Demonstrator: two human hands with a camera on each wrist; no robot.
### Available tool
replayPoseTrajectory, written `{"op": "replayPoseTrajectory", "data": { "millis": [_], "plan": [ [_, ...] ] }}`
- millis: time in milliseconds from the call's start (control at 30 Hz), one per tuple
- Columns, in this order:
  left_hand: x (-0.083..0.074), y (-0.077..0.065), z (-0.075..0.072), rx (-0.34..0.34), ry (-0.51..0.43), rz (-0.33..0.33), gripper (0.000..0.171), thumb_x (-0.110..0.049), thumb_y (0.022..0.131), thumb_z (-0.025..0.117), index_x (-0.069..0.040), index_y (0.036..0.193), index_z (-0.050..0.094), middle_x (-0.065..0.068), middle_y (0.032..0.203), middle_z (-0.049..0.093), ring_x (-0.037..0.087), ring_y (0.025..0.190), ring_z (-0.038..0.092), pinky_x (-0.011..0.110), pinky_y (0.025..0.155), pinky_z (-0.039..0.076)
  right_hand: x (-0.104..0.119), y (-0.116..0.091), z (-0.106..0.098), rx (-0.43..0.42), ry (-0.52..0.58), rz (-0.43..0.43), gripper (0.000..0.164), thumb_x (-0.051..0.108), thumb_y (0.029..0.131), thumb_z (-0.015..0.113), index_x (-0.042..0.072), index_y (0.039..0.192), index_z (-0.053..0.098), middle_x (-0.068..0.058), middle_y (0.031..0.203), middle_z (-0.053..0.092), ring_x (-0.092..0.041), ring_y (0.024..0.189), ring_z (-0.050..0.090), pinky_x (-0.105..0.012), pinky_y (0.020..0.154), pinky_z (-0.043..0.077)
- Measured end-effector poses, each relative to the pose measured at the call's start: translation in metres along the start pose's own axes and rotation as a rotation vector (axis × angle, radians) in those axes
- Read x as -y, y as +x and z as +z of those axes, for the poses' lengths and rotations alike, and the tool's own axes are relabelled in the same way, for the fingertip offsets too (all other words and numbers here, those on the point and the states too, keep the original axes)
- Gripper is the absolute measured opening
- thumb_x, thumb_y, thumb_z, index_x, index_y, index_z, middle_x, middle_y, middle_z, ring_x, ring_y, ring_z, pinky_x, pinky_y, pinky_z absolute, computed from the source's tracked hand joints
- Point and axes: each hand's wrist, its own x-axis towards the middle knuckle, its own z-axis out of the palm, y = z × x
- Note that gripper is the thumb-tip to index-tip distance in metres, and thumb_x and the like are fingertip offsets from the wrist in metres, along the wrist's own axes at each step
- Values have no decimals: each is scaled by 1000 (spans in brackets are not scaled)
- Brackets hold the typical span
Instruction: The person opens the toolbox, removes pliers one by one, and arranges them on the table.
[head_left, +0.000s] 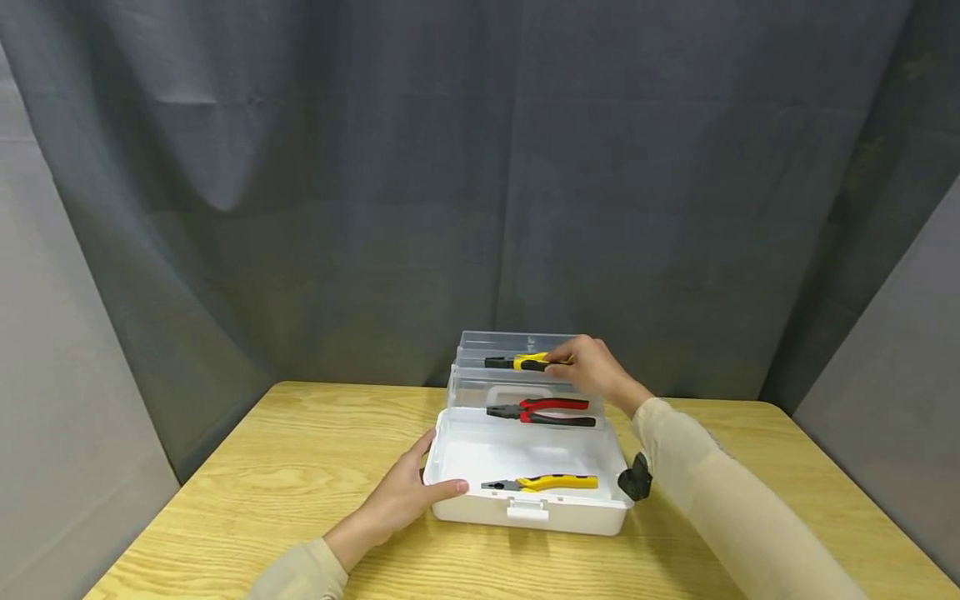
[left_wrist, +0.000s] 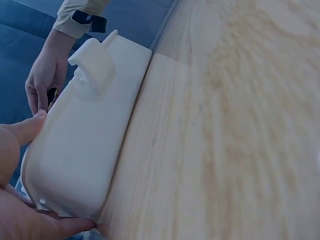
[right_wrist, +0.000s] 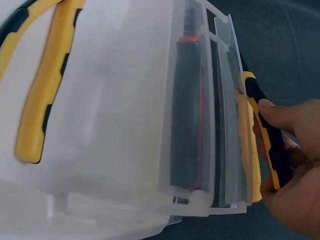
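A white toolbox (head_left: 528, 454) stands with its lid up and its clear trays (head_left: 491, 385) raised at the back. At its left front corner my left hand (head_left: 408, 492) grips the box, thumb on the front rim; the left wrist view shows fingers around the corner (left_wrist: 65, 227). My right hand (head_left: 592, 367) pinches the handles of yellow-and-black pliers (head_left: 525, 362) at the topmost tray. Red-and-black pliers (head_left: 536, 411) lie in the lower tray. In the bottom of the box, near the front wall, is another pair of yellow-handled pliers (head_left: 555, 482).
The box rests on a wood-grain table (head_left: 322, 442). A white latch (head_left: 527, 510) sticks out at its front. Behind the table hangs a dark grey curtain (head_left: 390, 208), with pale panels at both sides. A black strap device (head_left: 636, 477) sits at the right sleeve.
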Motion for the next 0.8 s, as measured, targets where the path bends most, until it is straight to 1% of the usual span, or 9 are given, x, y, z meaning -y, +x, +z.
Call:
{"op": "replayPoseTrajectory", "data": {
  "millis": [167,333,433,533,633,800],
  "plan": [
    [1,1,-1,2,-5,-12,102,-19,91,83,3,163,15,28,161,30,44,133,49,47,106,46,-1,-5,5,-78,-30,-68,25,6,93,78,-1,117,78,-13,110,71,-27,94,61,-38,79,59],
    [2,1,-1,1,17,-6,102,-21,91,83,5,162,15,29,162,28,46,134,47,49,107,46,-4,-11,8,-155,-49,-132,26,7,92,79,1,117,78,-9,106,71,-24,89,59,-36,73,55],
    [3,1,-2,5,12,-11,104,-23,91,83,5,162,14,29,162,28,46,135,47,49,107,46,-5,-14,6,-199,-49,-144,26,9,92,80,2,117,79,-8,102,70,-24,84,57,-35,68,52],
    [3,2,-2,4,7,-14,105,-24,90,84,4,163,13,30,161,29,44,134,48,48,106,46,-7,-17,1,-231,-43,-149,26,8,93,79,1,117,78,-8,102,69,-24,83,57,-36,67,51],
    [3,1,-3,-1,9,-20,106,-24,90,84,5,162,13,30,161,29,44,134,48,48,106,46,-10,-22,-4,-247,-46,-147,26,7,93,78,0,118,78,-9,102,68,-24,83,57,-36,68,51],
    [2,0,-1,2,18,-33,107,-25,89,85,6,162,13,30,161,28,44,133,49,47,105,48,-20,-30,-9,-262,-71,-132,26,7,93,78,-1,118,77,-10,100,68,-24,80,54,-35,64,47]
  ]
}}
